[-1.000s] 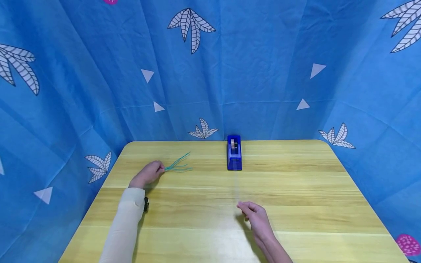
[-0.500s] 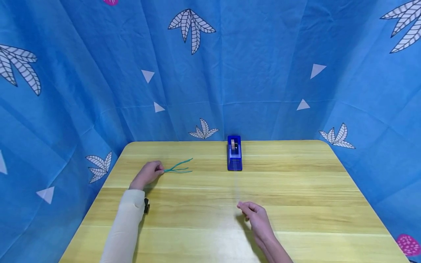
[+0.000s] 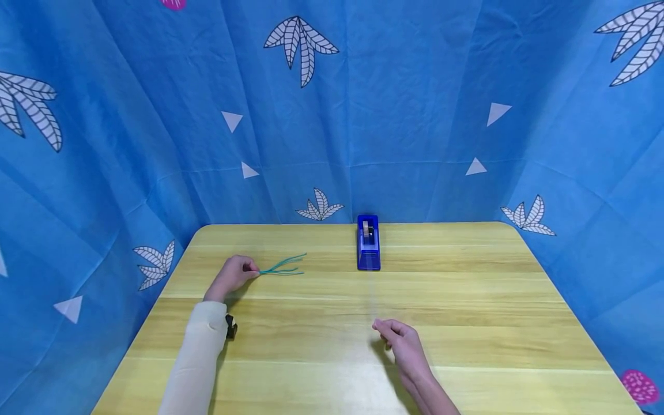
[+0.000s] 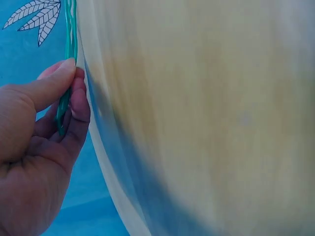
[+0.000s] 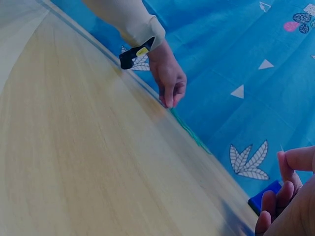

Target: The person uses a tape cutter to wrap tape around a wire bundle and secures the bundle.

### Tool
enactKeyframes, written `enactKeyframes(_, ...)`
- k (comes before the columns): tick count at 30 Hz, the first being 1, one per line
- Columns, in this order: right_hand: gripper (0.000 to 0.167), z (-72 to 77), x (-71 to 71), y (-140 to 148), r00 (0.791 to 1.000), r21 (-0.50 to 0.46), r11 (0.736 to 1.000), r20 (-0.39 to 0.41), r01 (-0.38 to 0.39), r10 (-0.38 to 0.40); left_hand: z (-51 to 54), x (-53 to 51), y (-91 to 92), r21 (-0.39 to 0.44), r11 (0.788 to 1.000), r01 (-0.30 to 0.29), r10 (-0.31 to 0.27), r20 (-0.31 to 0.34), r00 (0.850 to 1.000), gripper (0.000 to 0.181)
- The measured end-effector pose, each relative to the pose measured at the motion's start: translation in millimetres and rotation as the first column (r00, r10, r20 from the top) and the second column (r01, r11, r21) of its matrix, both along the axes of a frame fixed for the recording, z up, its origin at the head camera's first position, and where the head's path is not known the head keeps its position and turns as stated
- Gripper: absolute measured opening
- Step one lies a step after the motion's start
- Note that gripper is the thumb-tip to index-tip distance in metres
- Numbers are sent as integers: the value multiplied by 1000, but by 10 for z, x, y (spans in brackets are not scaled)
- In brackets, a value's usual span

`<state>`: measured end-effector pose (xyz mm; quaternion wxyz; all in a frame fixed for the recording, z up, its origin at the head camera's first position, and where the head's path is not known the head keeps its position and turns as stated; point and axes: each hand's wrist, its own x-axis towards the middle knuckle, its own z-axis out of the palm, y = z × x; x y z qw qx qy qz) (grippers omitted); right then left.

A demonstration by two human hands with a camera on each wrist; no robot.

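a few green strands (image 3: 273,270) are held just left of the middle of the head view, their loose ends fanned toward the centre; how many there are cannot be told. near one end they are pinched between thumb and fingers of the left hand (image 3: 233,275), which is nearly closed, and in the left wrist view the gathered end is seen inside the curled fingers. a faint strip of clear tape (image 3: 372,294) is stretched down the centre of the head view, its lower end pinched between thumb and fingertips of the right hand (image 3: 408,349) in the lower middle, the other fingers loosely bent. its upper end is met by the blue tape dispenser (image 3: 369,245), which is set upright by the far edge of the table (image 3: 467,317). as far as can be judged, the strands have been gathered and a length of tape has been pulled out; the strip appears not yet cut, and tape and strands are well apart, so nothing has been joined. a pale sleeve (image 3: 192,360) is worn on the left arm, with a small black device (image 3: 230,327) at its cuff. the top of the frame is filled by a blue curtain (image 3: 415,86) printed with white leaves.
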<state>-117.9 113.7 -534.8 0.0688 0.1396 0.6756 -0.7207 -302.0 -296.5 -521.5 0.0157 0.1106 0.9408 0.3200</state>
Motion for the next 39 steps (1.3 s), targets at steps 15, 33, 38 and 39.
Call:
enactKeyframes(15, 26, 8, 6, -12, 1000, 1, 1000, -4, 1, -1, 15, 137, 381, 150, 986, 69, -68, -9, 998, 5)
enactKeyframes(33, 28, 12, 30, -13, 1000, -3, 1000, -9, -4, 4, 1, 445, 1262, 251, 947, 198, -206, 5, 979, 5)
enactKeyframes(38, 25, 15, 34, -22, 1000, -11, 1000, -5, 6, -6, -2, 512, 1473, 263, 934, 244, -253, 1, 968, 4)
enactKeyframes(39, 25, 16, 33, -24, 1000, -13, 1000, -4, 9, -9, 5, 527, 1514, 267, 931, 248, -259, 3, 966, 4)
